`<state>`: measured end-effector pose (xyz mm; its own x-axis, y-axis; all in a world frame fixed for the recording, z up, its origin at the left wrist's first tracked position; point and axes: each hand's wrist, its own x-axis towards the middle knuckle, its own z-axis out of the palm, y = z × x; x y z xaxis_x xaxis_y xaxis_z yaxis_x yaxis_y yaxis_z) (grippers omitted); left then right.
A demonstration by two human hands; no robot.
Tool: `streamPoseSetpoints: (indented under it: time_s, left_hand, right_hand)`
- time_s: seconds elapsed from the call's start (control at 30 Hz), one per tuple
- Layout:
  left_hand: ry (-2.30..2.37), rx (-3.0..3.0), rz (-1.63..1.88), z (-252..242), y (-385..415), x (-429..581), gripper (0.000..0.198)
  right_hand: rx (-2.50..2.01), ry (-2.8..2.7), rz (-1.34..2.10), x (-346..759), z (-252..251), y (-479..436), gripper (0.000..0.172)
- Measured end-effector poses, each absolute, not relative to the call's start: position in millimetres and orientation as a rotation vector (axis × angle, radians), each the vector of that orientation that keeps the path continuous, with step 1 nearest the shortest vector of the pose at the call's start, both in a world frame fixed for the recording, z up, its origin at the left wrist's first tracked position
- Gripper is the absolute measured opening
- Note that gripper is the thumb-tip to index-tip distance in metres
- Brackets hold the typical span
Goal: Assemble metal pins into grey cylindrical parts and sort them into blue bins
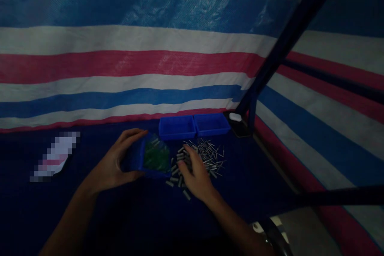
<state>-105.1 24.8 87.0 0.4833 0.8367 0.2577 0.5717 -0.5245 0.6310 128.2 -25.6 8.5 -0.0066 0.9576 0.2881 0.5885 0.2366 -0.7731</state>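
My left hand [117, 160] grips a small blue plastic bin [141, 156] from its left side, fingers over the far edge and thumb at the near edge. The bin is tilted to the right, its opening facing the pile. Inside lie green pieces [156, 157] and a few pale ones; they are too dim to name. My right hand [195, 172] rests over a loose pile of short grey cylinders [174, 172], thumb and fingers apart. Some cylinders are hidden beneath it. Just beyond it lies a heap of thin, pointed metal pins [210, 156].
Two blue bins [177, 127] stand side by side at the table's back. Right of them are a white case [235, 117] and a dark flat object [241, 129]. A blurred paper-like item [57, 158] lies left. Striped sheeting [135, 64] and a dark frame post [270, 60] enclose the table.
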Motion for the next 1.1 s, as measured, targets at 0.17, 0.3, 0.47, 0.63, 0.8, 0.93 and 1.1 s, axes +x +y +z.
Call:
streamPoseSetpoints:
  time_s: [0.17,0.3,0.47,0.63,0.8,0.93,1.1]
  left_hand:
    - [0.876,2.400,0.659,103.4,46.3,-78.2,0.066]
    - [0.668,2.470,0.605,115.7,60.3,-53.3,0.061]
    - [0.543,2.531,0.509,124.4,71.4,-26.7,0.054]
    - [0.551,2.545,0.418,132.3,81.0,-22.7,0.048]
    - [0.683,2.501,0.420,136.5,88.3,-31.3,0.043]
    - [0.737,2.494,0.451,135.2,86.4,-43.0,0.041]
    - [0.887,2.425,0.540,134.7,79.2,-79.5,0.041]
  right_hand:
    - [-1.177,-1.566,0.680,104.4,16.2,-30.7,0.071]
    - [-1.108,-1.525,0.744,108.7,13.9,-25.7,0.076]
    - [-1.090,-1.443,0.788,122.8,9.0,-22.0,0.072]
    - [-1.198,-1.391,0.668,140.1,11.9,-23.3,0.073]
    - [-1.358,-1.462,0.448,150.5,10.4,-22.3,0.060]
    - [-1.554,-1.648,0.311,151.0,5.5,-23.4,0.039]
    - [-1.712,-1.724,0.138,153.1,3.2,-27.0,0.028]
